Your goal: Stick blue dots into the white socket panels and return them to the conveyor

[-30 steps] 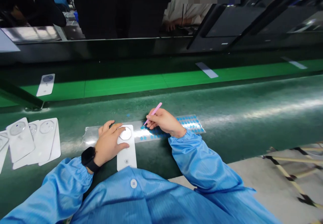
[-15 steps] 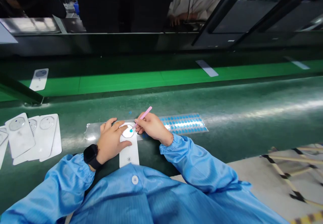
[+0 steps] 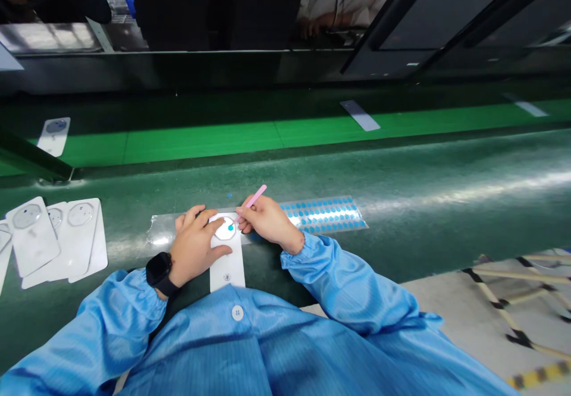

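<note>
The dark green tabletop (image 3: 401, 217) stretches across in front of me, and the white rectangular plastic card with a round window (image 3: 227, 265) lies on it at its near edge, right before my chest. Beyond the card runs a bright green conveyor belt (image 3: 200, 140). A clear film sheet of small blue round stickers (image 3: 325, 214) lies flat just behind the card and reaches out to its right. Well to the left of the card sits a loose pile of matching white cards (image 3: 57, 241), overlapping one another. One more white card (image 3: 53, 135) rests on the belt, far off to the card's left.

My left hand (image 3: 194, 247) lies on the card's left side, fingers spread and pressed flat, with thumb and forefinger framing the round window. A black wristwatch (image 3: 157, 270) sits on that wrist. My right hand (image 3: 265, 220) is just right of the card's top end, its fingers closed in a pinch on a thin pink plastic tool (image 3: 255, 196). The tool slants down towards the window. One blue dot sticker (image 3: 231, 227) sits inside the window, at the tool's tip; I cannot tell whether they touch.
</note>
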{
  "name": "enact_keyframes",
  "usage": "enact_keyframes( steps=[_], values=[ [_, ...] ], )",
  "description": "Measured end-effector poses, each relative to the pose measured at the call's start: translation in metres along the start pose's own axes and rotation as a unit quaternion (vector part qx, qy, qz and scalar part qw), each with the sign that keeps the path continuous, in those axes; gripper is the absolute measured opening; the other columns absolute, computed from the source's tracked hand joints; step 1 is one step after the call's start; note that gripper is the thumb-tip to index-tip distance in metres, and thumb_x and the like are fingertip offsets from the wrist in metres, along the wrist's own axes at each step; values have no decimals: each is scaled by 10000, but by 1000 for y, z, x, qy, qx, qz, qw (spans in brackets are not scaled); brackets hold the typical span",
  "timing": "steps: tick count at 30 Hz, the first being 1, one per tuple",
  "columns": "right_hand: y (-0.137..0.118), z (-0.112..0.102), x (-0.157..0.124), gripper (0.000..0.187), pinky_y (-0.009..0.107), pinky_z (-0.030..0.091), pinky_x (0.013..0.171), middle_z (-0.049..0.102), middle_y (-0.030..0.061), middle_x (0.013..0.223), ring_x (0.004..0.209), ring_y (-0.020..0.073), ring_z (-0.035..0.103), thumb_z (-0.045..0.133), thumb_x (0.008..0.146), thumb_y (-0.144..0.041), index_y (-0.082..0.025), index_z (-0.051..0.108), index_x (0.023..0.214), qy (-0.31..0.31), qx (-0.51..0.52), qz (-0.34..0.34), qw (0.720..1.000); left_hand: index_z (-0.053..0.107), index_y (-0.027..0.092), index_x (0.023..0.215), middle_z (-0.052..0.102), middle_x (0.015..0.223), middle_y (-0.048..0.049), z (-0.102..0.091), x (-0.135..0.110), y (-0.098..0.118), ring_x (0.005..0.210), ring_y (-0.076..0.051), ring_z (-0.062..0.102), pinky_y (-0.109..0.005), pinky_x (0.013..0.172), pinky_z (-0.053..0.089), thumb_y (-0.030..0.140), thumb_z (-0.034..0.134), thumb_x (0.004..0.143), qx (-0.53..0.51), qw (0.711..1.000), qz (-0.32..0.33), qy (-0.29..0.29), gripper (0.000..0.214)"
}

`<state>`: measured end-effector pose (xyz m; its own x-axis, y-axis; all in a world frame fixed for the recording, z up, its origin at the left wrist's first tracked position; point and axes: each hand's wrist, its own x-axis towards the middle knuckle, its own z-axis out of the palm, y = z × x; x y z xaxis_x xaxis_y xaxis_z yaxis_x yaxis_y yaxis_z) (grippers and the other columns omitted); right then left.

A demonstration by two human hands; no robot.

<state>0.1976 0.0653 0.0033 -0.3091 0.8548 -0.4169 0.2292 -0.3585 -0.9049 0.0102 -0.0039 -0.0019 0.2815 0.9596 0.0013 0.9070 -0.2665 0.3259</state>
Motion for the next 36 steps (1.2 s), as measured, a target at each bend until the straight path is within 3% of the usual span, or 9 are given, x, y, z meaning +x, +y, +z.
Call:
enact_keyframes(
  steps=[14,36],
  values=[
    [-8,2,-3,225,173,530,459,654,-6,527,457,96,633,611,895,-90,-154,572,683,5,-6,19,1000,715,234,1227,648,1296,-155,-1,0,0,1301,-421,469,-611,1014,418,387,836,728,0,1000,2,1,536],
    [1,0,-1,176,181,534,474,670,-3,554,479,112,655,636,867,-107,-174,576,715,8,-32,-16,999,744,266,1158,633,1268,-146,2,-2,-4,1274,-403,463,-570,980,414,392,817,754,-4,999,32,15,430]
  ],
)
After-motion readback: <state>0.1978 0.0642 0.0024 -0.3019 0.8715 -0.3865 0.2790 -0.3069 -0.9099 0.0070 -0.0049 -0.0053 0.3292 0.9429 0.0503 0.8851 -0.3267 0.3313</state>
